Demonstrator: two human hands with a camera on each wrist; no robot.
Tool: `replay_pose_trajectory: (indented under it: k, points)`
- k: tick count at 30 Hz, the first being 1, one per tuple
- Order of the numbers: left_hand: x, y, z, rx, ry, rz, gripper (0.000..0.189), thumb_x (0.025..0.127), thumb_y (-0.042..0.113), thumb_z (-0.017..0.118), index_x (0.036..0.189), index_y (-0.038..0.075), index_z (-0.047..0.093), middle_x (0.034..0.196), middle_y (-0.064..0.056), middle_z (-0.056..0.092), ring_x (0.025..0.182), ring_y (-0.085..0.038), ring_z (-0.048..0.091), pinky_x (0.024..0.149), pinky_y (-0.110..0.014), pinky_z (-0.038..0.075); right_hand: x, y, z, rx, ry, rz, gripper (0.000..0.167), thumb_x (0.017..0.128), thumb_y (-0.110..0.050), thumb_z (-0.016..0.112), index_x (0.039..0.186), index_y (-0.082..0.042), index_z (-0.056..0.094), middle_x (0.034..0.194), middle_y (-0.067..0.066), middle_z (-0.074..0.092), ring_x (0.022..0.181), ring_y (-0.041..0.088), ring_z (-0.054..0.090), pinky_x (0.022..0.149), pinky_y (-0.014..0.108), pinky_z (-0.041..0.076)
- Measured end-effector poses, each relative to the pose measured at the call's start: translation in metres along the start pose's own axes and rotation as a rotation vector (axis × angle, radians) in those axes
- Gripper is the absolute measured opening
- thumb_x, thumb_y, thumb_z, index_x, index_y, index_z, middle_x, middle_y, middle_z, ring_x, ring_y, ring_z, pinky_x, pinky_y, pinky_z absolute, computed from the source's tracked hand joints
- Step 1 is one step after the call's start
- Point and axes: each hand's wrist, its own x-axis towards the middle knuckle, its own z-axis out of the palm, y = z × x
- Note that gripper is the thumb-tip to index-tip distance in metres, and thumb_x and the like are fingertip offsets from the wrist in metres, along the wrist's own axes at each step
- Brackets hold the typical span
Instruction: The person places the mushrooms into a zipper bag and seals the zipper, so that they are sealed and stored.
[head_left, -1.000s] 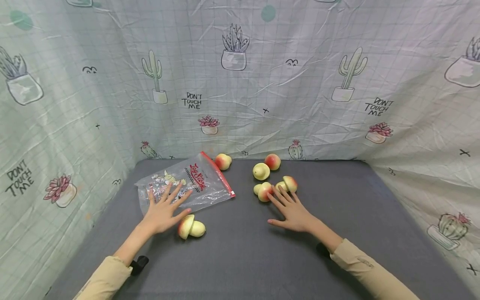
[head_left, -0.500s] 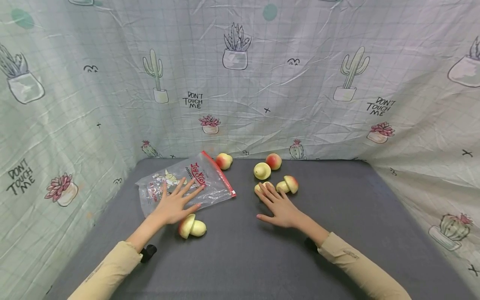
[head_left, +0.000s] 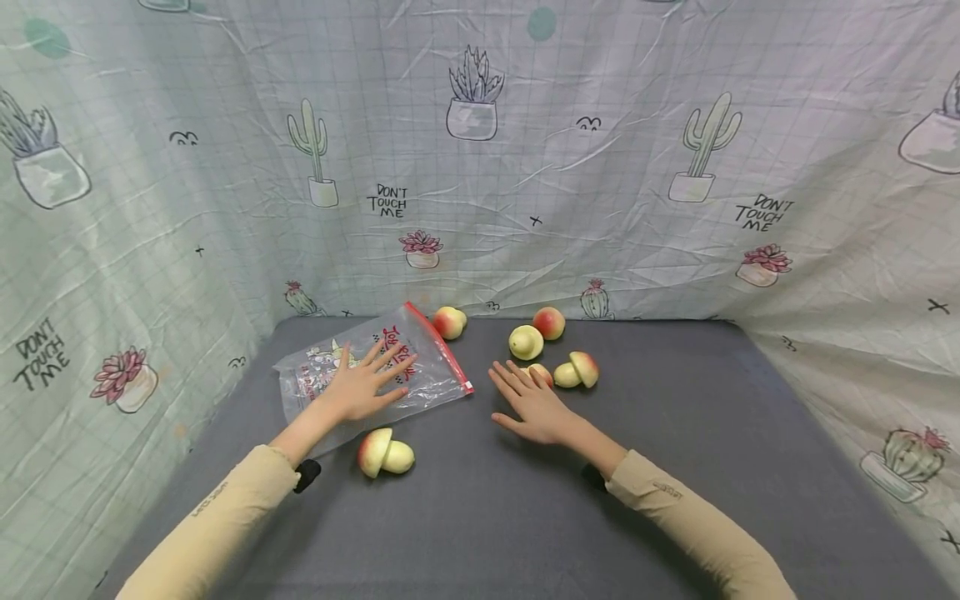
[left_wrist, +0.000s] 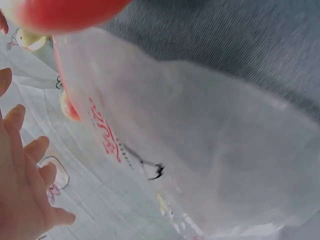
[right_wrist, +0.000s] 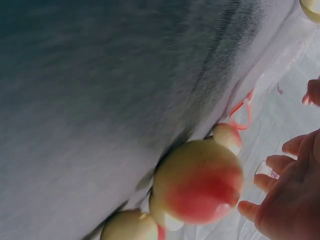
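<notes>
A clear zip bag [head_left: 435, 379] with a red zip edge and cartoon print lies flat on the left of the grey table. My left hand [head_left: 360, 393], fingers spread and holding nothing, hovers over the bag. Close in front of it lies a toy mushroom [head_left: 386, 453] with a red-and-yellow cap and pale yellow stem. My right hand [head_left: 536, 412] also holds nothing, its fingers straight and pointing forward-left. It partly hides another toy mushroom [head_left: 542, 375] in the head view; the right wrist view shows that mushroom's red cap [right_wrist: 205, 185] near the fingers.
Behind and beside the right hand lie more toy mushrooms: a cap-down one [head_left: 526, 342], a red-capped one [head_left: 549, 323] and one on its side [head_left: 577, 371]. Another mushroom [head_left: 449, 322] sits by the zip edge. A printed cloth [head_left: 510, 250] hangs around the table.
My left hand has moved right and slightly forward over the bag. The right hand has shifted left, from beside the right-hand mushrooms towards the middle. Bag and mushrooms stay put.
</notes>
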Motion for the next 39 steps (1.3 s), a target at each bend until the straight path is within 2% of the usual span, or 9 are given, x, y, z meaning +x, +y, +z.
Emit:
replay_pose_trajectory:
  k: [6, 15, 21, 26, 31, 34, 35, 39]
  points:
    - [0.016, -0.005, -0.006, -0.001, -0.043, 0.023, 0.055, 0.09, 0.05, 0.038, 0.14, 0.033, 0.024, 0.15, -0.002, 0.018, 0.139, -0.029, 0.01, 0.1, -0.066, -0.001, 0.018, -0.005, 0.005, -0.016, 0.011, 0.0, 0.066, 0.089, -0.039, 0.048, 0.141, -0.007, 0.024, 0.148, 0.009, 0.022, 0.137, 0.027, 0.019, 0.105, 0.053, 0.021]
    - [0.034, -0.013, 0.001, -0.023, -0.074, 0.045, 0.056, 0.09, 0.047, 0.04, 0.141, 0.029, 0.025, 0.148, -0.007, 0.022, 0.138, -0.03, 0.014, 0.102, -0.065, 0.001, 0.037, -0.008, 0.012, -0.035, -0.007, 0.0, 0.065, 0.089, -0.034, 0.049, 0.141, -0.005, 0.023, 0.148, 0.011, 0.022, 0.136, 0.03, 0.023, 0.104, 0.053, 0.022]
    - [0.045, -0.017, 0.007, -0.003, -0.072, 0.051, 0.055, 0.09, 0.042, 0.043, 0.141, 0.026, 0.027, 0.147, -0.009, 0.025, 0.136, -0.033, 0.017, 0.101, -0.065, 0.005, 0.05, -0.008, 0.015, -0.04, -0.018, 0.019, 0.064, 0.09, -0.033, 0.048, 0.141, -0.006, 0.022, 0.147, 0.011, 0.023, 0.135, 0.029, 0.023, 0.105, 0.052, 0.022]
    - [0.054, -0.015, 0.005, 0.012, -0.071, 0.045, 0.055, 0.091, 0.041, 0.043, 0.141, 0.026, 0.027, 0.146, -0.01, 0.027, 0.135, -0.035, 0.021, 0.101, -0.065, 0.008, 0.059, -0.008, 0.018, -0.054, -0.023, 0.043, 0.062, 0.091, -0.034, 0.046, 0.141, -0.006, 0.023, 0.147, 0.012, 0.024, 0.135, 0.03, 0.024, 0.105, 0.052, 0.023]
    - [0.062, -0.014, 0.007, 0.012, -0.09, 0.033, 0.055, 0.09, 0.041, 0.044, 0.141, 0.028, 0.026, 0.146, -0.009, 0.028, 0.135, -0.034, 0.02, 0.101, -0.065, 0.01, 0.067, -0.007, 0.022, -0.058, -0.025, 0.058, 0.061, 0.091, -0.035, 0.045, 0.14, -0.005, 0.024, 0.147, 0.013, 0.025, 0.134, 0.03, 0.025, 0.105, 0.051, 0.024]
    - [0.067, -0.015, 0.012, 0.007, -0.103, 0.047, 0.056, 0.089, 0.046, 0.044, 0.14, 0.032, 0.025, 0.146, -0.007, 0.028, 0.135, -0.033, 0.021, 0.101, -0.065, 0.011, 0.071, -0.006, 0.025, -0.054, -0.031, 0.067, 0.061, 0.091, -0.034, 0.044, 0.14, -0.005, 0.024, 0.147, 0.013, 0.024, 0.134, 0.03, 0.025, 0.105, 0.051, 0.024]
    - [0.069, -0.018, 0.016, 0.003, -0.089, 0.068, 0.057, 0.088, 0.051, 0.041, 0.14, 0.035, 0.023, 0.146, -0.006, 0.027, 0.135, -0.033, 0.02, 0.101, -0.065, 0.011, 0.072, -0.006, 0.026, -0.053, -0.033, 0.072, 0.061, 0.091, -0.034, 0.044, 0.141, -0.005, 0.024, 0.147, 0.013, 0.024, 0.134, 0.03, 0.025, 0.105, 0.051, 0.024]
    - [0.074, -0.019, 0.019, 0.026, -0.12, 0.074, 0.06, 0.087, 0.054, 0.04, 0.14, 0.037, 0.02, 0.148, -0.004, 0.025, 0.136, -0.031, 0.018, 0.102, -0.064, 0.011, 0.077, -0.004, 0.028, -0.055, -0.033, 0.1, 0.06, 0.091, -0.033, 0.045, 0.141, -0.005, 0.024, 0.147, 0.012, 0.024, 0.135, 0.029, 0.025, 0.105, 0.051, 0.024]
